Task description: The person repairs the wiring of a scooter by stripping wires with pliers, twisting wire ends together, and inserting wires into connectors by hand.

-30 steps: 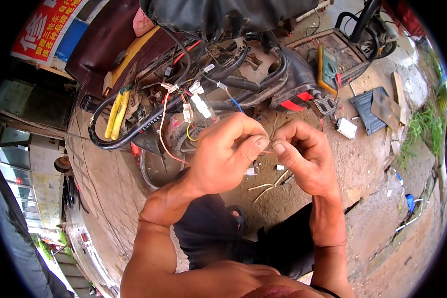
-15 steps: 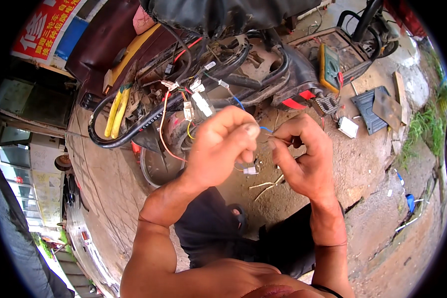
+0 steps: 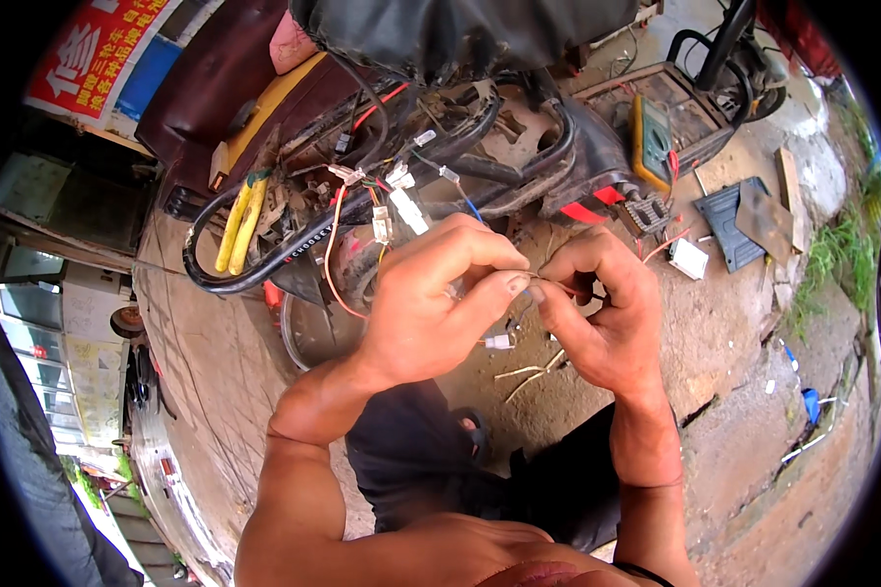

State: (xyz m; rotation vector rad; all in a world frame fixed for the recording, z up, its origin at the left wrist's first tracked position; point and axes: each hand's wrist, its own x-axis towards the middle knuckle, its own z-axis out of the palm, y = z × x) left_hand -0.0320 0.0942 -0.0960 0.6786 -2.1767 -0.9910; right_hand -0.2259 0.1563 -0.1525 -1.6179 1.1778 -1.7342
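Observation:
In front of the vehicle's black tube frame (image 3: 303, 245), my left hand (image 3: 431, 308) and my right hand (image 3: 602, 313) meet with fingertips almost touching. Each is closed in a pinch on a thin wire (image 3: 535, 277), mostly hidden by the fingers. A reddish wire end shows under my right fingers. Just beyond my left hand, a blue wire (image 3: 474, 209) runs down from a clear connector (image 3: 448, 174). White plug connectors (image 3: 407, 209) hang on coloured wires to the left of it. Another small white connector (image 3: 499, 341) dangles below my left hand.
Yellow-handled pliers (image 3: 240, 225) hang on the frame at left. A yellow-green multimeter (image 3: 650, 142) lies at right, near a pedal (image 3: 646, 213), a white box (image 3: 688, 258) and a dark plastic panel (image 3: 724, 227). A black seat cover (image 3: 440, 39) overhangs the frame. Twigs (image 3: 533, 372) lie on the ground.
My left hand has moved right, and its fingertips now pinch against those of my right hand. The blue loop seen between the hands is now covered. The view has shifted slightly.

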